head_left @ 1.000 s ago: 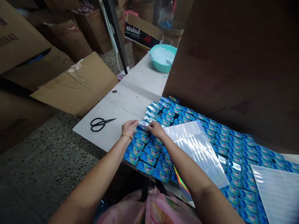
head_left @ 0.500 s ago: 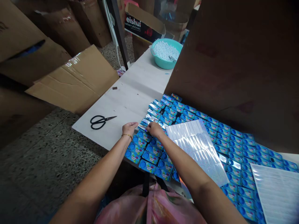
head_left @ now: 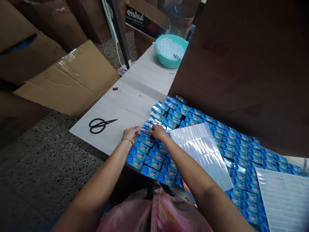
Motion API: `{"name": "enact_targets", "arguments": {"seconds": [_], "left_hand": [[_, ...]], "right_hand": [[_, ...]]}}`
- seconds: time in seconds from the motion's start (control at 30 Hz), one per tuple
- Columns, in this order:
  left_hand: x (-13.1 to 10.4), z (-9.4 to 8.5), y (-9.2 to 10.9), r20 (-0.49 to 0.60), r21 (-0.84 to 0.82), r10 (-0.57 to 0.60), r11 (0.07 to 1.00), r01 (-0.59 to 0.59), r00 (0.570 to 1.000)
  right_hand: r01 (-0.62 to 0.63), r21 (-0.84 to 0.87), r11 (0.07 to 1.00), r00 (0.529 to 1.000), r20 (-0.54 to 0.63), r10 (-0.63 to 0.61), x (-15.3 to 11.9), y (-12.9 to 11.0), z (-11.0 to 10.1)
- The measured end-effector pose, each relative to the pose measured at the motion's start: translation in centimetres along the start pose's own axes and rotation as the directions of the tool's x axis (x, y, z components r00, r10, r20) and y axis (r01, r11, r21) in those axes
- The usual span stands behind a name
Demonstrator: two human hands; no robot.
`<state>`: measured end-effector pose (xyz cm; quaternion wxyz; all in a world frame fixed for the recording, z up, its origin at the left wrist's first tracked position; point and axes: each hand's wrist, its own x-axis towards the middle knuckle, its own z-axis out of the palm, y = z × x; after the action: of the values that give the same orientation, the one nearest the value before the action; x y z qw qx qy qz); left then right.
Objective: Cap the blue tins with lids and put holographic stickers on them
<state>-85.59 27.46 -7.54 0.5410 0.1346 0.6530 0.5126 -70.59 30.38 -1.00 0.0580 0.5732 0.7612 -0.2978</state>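
Note:
My left hand (head_left: 131, 132) and my right hand (head_left: 158, 132) pinch the two ends of a narrow shiny sticker strip (head_left: 145, 130). The strip lies over a small blue tin at the left edge of the rows; whether it touches the lid cannot be made out. Blue candy tins (head_left: 150, 172) with printed lids stand side by side in rows beneath and around my hands. Some tins just beyond carry glossy strips that reflect the light. Under my right forearm, a silvery sticker sheet (head_left: 202, 151) rests on the tins.
Black scissors (head_left: 100, 125) lie left of my hands. A turquoise basin (head_left: 169, 61) of small white pieces stands at the far end of the white table (head_left: 135, 87). A second sheet (head_left: 285, 199) covers tins at right. A large cardboard box (head_left: 241, 71) rises behind the rows.
The view has shifted slightly, so most things sit a little further left. Both hands remain at the same tin, with the strip between them now showing more clearly.

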Motion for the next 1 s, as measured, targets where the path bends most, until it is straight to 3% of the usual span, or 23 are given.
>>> {"name": "enact_targets", "arguments": {"seconds": [0.23, 0.37, 0.47, 0.57, 0.63, 0.7, 0.77, 0.8, 0.87, 0.9, 1.0], "left_hand": [[0.4, 0.4, -0.5, 0.048, 0.074, -0.024, 0.997, 0.02, 0.999], [0.5, 0.0, -0.7, 0.062, 0.121, -0.028, 0.992, 0.021, 0.998], [0.7, -0.5, -0.1, -0.005, 0.233, 0.12, 0.966, -0.115, 0.993], [0.1, 0.3, 1.1, -0.044, 0.438, 0.405, 0.829, -0.347, 0.913], [-1.4, 2.6, 1.7, 0.071, 0.524, 0.577, 0.673, -0.522, 0.814], [-3.7, 6.2, 1.7, 0.303, 0.527, 0.677, 0.467, -0.71, 0.67], [-6.2, 10.8, 1.1, 0.55, 0.475, 0.648, 0.277, -0.835, 0.527], [-7.4, 13.3, 0.6, 0.629, 0.465, 0.609, 0.203, -0.861, 0.484], [-9.2, 18.3, -0.5, 0.717, 0.468, 0.543, 0.09, -0.879, 0.437], [-9.8, 20.6, -1.1, 0.735, 0.483, 0.522, 0.046, -0.875, 0.433], [-10.3, 26.5, -2.6, 0.742, 0.546, 0.476, -0.021, -0.838, 0.472]], "right_hand": [[-0.101, -0.205, 0.973, 0.987, -0.145, 0.072, -1.3, -0.6, 0.2], [0.137, -0.346, 0.928, 0.972, -0.132, -0.193, -3.4, 0.3, 1.1], [0.281, -0.433, 0.856, 0.915, -0.148, -0.375, -4.4, 1.0, 2.0], [0.32, -0.401, 0.858, 0.89, -0.183, -0.418, -4.9, 2.5, 1.9], [0.307, -0.287, 0.907, 0.876, -0.288, -0.387, -5.5, 5.0, 1.2], [0.264, -0.13, 0.956, 0.838, -0.459, -0.294, -6.9, 9.1, 0.1], [0.228, 0.002, 0.974, 0.766, -0.618, -0.178, -8.8, 14.2, -1.3], [0.212, 0.041, 0.977, 0.723, -0.679, -0.128, -9.7, 16.9, -2.1], [0.173, 0.054, 0.983, 0.645, -0.761, -0.072, -11.0, 21.7, -3.9], [0.151, 0.037, 0.988, 0.616, -0.785, -0.065, -11.3, 23.7, -4.9], [0.088, -0.045, 0.995, 0.608, -0.789, -0.09, -10.0, 28.0, -7.6]]}}
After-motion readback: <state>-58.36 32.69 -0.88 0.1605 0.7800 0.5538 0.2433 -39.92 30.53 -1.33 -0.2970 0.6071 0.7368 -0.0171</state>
